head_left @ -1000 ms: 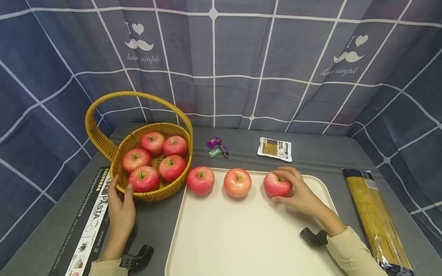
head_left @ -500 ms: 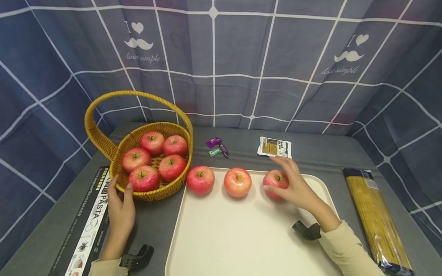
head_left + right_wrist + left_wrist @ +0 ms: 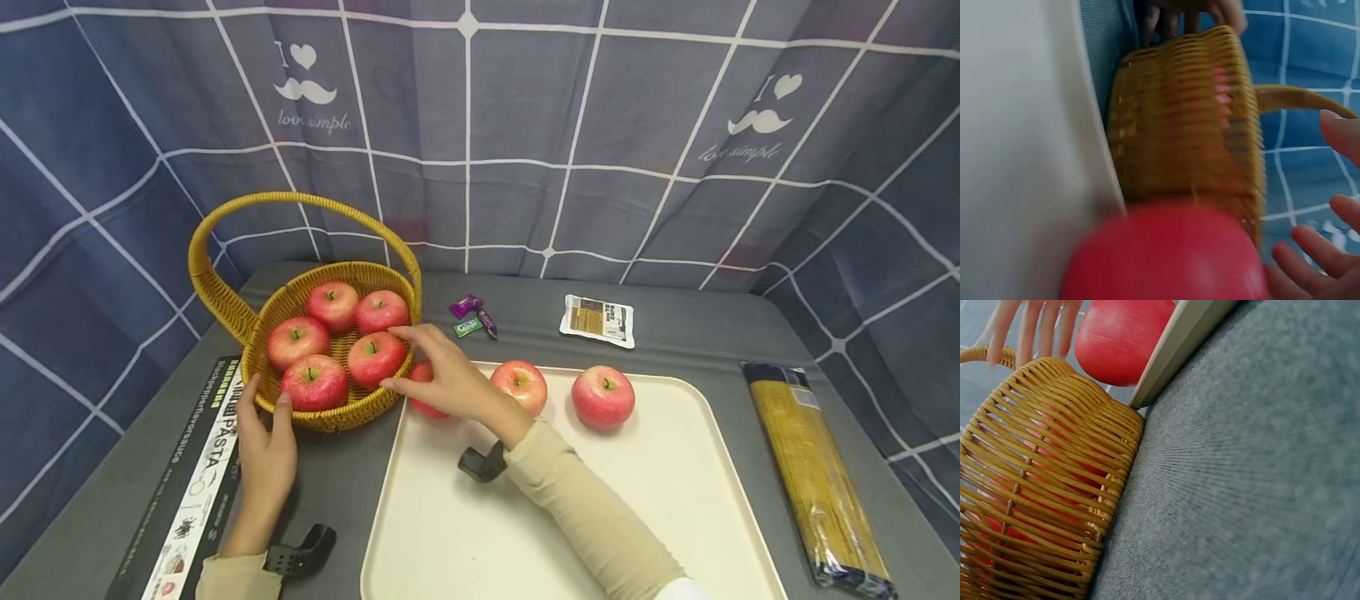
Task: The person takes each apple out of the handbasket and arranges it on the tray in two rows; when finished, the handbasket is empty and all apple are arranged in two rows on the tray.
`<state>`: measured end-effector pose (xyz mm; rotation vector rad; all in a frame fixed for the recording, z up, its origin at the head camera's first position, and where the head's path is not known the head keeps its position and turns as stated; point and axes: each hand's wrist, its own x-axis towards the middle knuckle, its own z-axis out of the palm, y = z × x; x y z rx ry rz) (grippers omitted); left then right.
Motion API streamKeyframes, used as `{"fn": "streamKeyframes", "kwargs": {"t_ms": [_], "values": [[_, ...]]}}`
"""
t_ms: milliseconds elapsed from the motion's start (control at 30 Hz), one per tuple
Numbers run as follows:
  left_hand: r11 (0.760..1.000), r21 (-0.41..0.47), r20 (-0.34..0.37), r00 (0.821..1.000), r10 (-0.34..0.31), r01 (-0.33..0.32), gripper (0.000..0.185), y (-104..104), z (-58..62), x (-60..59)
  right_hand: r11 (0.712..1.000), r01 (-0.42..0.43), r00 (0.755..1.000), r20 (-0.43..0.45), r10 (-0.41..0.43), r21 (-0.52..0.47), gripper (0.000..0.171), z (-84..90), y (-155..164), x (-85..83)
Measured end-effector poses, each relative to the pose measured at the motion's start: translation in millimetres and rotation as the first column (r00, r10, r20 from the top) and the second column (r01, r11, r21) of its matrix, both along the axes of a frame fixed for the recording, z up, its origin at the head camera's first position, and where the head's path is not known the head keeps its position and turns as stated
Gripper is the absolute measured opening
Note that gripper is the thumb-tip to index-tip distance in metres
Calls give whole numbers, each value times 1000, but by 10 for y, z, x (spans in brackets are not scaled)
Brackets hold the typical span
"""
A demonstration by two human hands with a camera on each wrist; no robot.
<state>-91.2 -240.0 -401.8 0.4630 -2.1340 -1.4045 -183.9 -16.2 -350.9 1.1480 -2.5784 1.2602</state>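
Note:
A yellow wicker basket (image 3: pixel 330 417) with a tall handle holds several red apples (image 3: pixel 313 383) at the left. My left hand (image 3: pixel 266 462) touches its near-left side, fingertips right at the rim. My right hand (image 3: pixel 446 375) reaches across to the basket's right rim, thumb and fingers spread beside an apple (image 3: pixel 377 358) inside. Nothing shows within its grasp; in the right wrist view its fingers (image 3: pixel 1325 250) are spread apart. Below that hand, one apple (image 3: pixel 426 396) on the cream tray (image 3: pixel 450 533) is partly hidden. Two more apples, a middle one (image 3: pixel 519 385) and a right one (image 3: pixel 602 397), sit along the tray's far edge.
Small wrapped candies (image 3: pixel 472 315) and a white-edged packet (image 3: pixel 597 320) lie behind the tray. A bag of spaghetti (image 3: pixel 817 475) lies at the right. A long pasta box (image 3: pixel 191 492) runs along the left. A checked cloth (image 3: pixel 517 108) hangs at the back.
My right hand has let go of the rightmost apple on the tray and swung left to the basket's rim. My left hand stays at the basket.

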Motion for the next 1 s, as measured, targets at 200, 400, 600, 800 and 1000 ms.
{"fn": "streamKeyframes", "kwargs": {"t_ms": [200, 400, 600, 800, 1000], "values": [[1000, -12, -23, 1000, -15, 14, 50, -6, -7, -23, 988, 92, 995, -43, -87, 127, 69, -96, -555, -222], [1000, -17, -16, 1000, -1, 1, 50, -10, -4, -28, 904, 135, 987, -136, -87, 407, 83, -37, -727, -341], [1000, -13, 4, 1000, -5, 5, 50, 11, -17, -26, 838, 107, 992, -109, -57, 534, 83, 11, -736, -335], [1000, -19, -3, 1000, 5, -5, 50, 10, -9, -16, 956, 42, 997, -77, -21, 291, 70, -27, -656, -355], [1000, -14, -15, 1000, 3, -3, 50, -7, -9, -9, 998, -46, 998, -35, 47, 42, 55, 125, -404, -248]]}}
